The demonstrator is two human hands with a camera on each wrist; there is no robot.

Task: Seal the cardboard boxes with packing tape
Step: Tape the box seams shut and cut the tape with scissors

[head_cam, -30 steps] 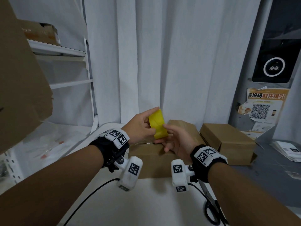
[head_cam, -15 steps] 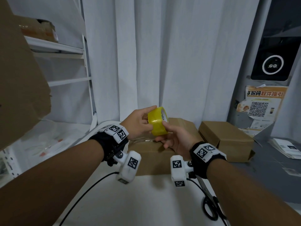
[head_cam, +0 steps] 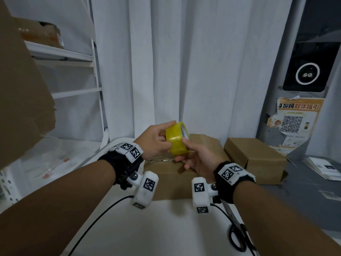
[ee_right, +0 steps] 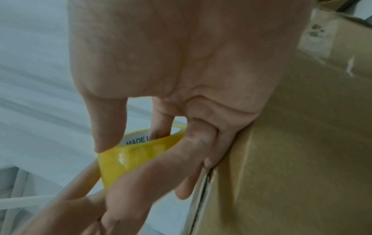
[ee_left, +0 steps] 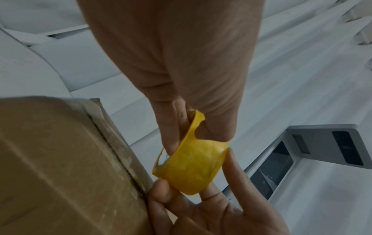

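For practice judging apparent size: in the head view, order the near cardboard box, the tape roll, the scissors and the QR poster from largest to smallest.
1. Near cardboard box, partly hidden by hands.
2. QR poster.
3. Scissors, partly hidden, and tape roll: too close to rank.

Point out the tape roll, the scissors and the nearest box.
tape roll [head_cam: 178, 144], head view, on its yellow outer face.
scissors [head_cam: 237, 237], head view, on a black handle loop.
box [head_cam: 171, 179], head view, on its front wall.
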